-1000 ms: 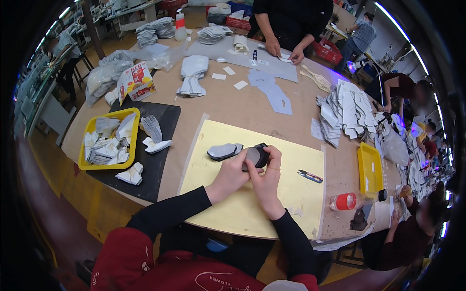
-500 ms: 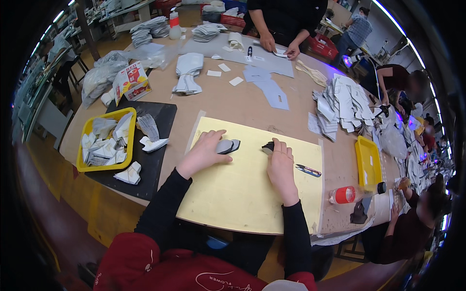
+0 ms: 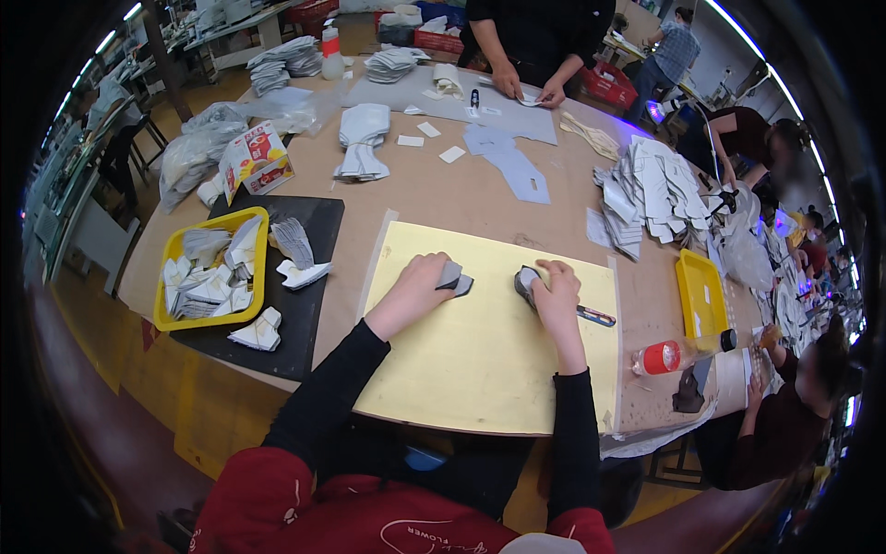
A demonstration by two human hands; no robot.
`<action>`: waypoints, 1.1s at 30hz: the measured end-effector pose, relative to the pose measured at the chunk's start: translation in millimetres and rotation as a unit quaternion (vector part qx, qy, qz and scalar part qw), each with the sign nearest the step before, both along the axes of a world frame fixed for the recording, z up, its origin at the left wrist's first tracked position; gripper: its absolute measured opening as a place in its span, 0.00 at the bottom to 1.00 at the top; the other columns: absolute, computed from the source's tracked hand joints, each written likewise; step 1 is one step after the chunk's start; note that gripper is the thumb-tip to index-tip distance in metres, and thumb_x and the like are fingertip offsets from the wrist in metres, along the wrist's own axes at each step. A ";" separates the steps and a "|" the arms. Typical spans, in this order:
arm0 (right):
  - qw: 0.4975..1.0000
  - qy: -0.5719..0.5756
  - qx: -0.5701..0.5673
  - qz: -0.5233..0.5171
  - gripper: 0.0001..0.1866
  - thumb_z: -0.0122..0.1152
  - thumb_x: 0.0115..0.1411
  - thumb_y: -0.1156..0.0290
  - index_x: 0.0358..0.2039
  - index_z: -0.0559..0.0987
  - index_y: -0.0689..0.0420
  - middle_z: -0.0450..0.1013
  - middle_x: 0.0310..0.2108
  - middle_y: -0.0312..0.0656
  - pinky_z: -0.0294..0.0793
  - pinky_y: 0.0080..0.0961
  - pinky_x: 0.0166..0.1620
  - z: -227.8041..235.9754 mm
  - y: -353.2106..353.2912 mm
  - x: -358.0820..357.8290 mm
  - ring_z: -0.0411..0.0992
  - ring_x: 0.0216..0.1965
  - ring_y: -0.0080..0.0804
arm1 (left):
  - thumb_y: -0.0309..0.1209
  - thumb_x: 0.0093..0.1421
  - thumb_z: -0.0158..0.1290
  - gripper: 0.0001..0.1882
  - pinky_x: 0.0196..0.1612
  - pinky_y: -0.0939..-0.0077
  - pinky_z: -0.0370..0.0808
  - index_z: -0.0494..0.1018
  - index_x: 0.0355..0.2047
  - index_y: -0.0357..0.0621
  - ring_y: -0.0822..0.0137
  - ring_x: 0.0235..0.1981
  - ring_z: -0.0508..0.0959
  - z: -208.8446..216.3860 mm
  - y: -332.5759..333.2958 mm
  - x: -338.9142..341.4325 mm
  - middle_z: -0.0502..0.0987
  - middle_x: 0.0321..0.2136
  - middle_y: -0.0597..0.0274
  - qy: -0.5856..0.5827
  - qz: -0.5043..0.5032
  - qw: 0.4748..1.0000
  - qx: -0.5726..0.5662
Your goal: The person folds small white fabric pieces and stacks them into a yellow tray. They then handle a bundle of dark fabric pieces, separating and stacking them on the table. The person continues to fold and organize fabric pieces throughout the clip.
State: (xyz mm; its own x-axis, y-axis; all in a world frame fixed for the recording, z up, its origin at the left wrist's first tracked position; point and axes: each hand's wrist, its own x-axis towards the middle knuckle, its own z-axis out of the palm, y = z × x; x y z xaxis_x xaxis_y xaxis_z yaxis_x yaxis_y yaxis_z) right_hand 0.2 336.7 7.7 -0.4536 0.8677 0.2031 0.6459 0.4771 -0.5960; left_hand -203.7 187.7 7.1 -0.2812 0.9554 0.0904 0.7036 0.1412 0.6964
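Observation:
My left hand [image 3: 417, 288] is over the yellow sheet [image 3: 452, 369], its fingers closed round a small grey and black piece [image 3: 459, 281]. The piece looks like layered cut material, partly covered by the hand. A hand's width to the right, my right hand [image 3: 559, 305] grips another grey piece with a dark edge [image 3: 525, 281] between thumb and fingers. The two pieces are apart. Beside my right hand lie thread snips [image 3: 596, 317] with dark handles, their near end hidden by the hand.
On the left, a yellow basket [image 3: 264, 277] of white pieces stands on a black mat [image 3: 318, 235]. At right are a bottle with a red label [image 3: 661, 357], a yellow tray [image 3: 685, 277] and a heap of pale pieces [image 3: 660, 194]. Across the table, a co-worker's hands [image 3: 551, 92] handle a small piece.
My left hand has moved slightly right and closed more round its piece. My right hand has shifted right, closer to the snips, and its piece shows more of its grey face.

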 end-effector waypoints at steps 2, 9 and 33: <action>0.993 0.101 0.059 0.000 0.17 0.54 0.55 0.71 0.46 0.76 0.59 0.63 0.55 0.49 0.55 0.42 0.59 4.7 1.4 2.1 0.57 0.58 0.49 | 0.32 0.51 0.60 0.23 0.53 0.64 0.66 0.67 0.45 0.34 0.49 0.49 0.67 -0.9 2.0 0.0 0.71 0.43 0.46 -0.014 -0.007 1.000 -0.002; 0.959 0.233 0.018 0.163 0.15 0.58 0.56 0.74 0.45 0.75 0.61 0.70 0.46 0.51 0.66 0.32 0.52 29.6 -37.3 -16.3 0.67 0.49 0.44 | 0.35 0.48 0.64 0.25 0.51 0.59 0.66 0.69 0.44 0.39 0.49 0.49 0.68 2.2 1.4 -4.3 0.72 0.42 0.49 -0.044 -0.063 0.997 -0.013; 0.914 0.268 0.000 0.305 0.27 0.58 0.57 0.77 0.58 0.65 0.62 0.61 0.58 0.48 0.64 0.33 0.60 16.8 -75.5 -33.8 0.63 0.58 0.42 | 0.30 0.52 0.58 0.20 0.43 0.71 0.71 0.68 0.44 0.39 0.59 0.38 0.74 16.9 9.5 25.9 0.74 0.35 0.52 -0.274 -0.111 0.944 0.147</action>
